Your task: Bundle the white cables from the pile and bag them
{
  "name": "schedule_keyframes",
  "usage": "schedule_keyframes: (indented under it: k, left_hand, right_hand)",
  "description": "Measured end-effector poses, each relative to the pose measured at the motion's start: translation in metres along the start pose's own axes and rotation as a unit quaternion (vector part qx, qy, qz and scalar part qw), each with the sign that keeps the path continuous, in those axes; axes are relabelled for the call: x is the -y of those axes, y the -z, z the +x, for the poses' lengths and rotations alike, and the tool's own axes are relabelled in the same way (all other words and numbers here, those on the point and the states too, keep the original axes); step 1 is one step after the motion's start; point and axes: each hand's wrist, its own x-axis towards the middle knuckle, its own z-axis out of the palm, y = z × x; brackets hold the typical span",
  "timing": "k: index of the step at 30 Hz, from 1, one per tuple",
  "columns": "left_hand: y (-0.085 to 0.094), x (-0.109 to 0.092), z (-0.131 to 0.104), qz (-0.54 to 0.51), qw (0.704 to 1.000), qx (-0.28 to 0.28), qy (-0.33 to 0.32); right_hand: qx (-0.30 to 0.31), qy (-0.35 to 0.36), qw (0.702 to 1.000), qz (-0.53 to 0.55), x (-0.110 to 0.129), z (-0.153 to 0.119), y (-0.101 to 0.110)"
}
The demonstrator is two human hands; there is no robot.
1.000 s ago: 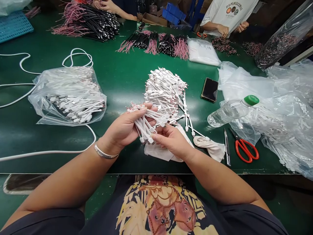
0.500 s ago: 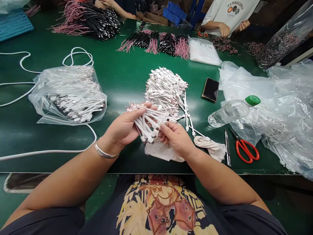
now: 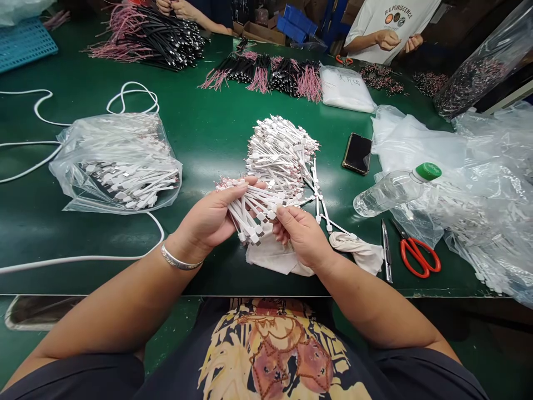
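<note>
My left hand (image 3: 210,219) is wrapped round a bundle of short white cables (image 3: 250,214), with the thumb across the top. Their plug ends point toward me and to the right; thin reddish wire ends stick out at the far left. At the plug side, my right hand (image 3: 306,233) is closed in a pinch on one cable's plug end, mostly hidden by the fingers. Just beyond the hands lies a heap of similar white cables (image 3: 277,150), with a few strays at its right. A pale cloth (image 3: 270,255) lies beneath the right hand.
To the left sits a clear bag of white cables (image 3: 120,161) beside a white cord (image 3: 83,259). On the right are a phone (image 3: 357,153), a bottle (image 3: 387,191), a cutter knife (image 3: 387,253), red-handled scissors (image 3: 418,255) and plastic bags (image 3: 478,205). Co-workers' hands (image 3: 389,40) show across the table.
My right hand has shifted slightly to the right along the plug ends, while my left hand keeps its hold on the bundle. Across the table, a co-worker's hands have risen a little.
</note>
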Motion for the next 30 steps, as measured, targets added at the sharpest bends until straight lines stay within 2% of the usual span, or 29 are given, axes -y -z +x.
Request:
schedule_keyframes:
  k: [4, 8, 12, 30]
  left_hand:
    - [0.000, -0.001, -0.001, -0.007, 1.000, 0.002, -0.002]
    - [0.000, 0.000, -0.001, -0.006, 1.000, -0.003, 0.003]
    - [-0.001, 0.001, 0.000, -0.009, 1.000, -0.008, 0.012]
    - [0.002, -0.001, 0.001, -0.005, 0.999, 0.000, 0.035]
  right_hand:
    - [0.012, 0.001, 1.000, 0.009, 0.002, 0.000, 0.000]
    - [0.051, -0.014, 0.999, 0.005, 0.000, -0.002, -0.002]
    - [0.075, 0.005, 0.997, 0.022, -0.006, -0.002, -0.006]
    - [0.026, -0.015, 0.999, 0.025, -0.005, -0.001, -0.003]
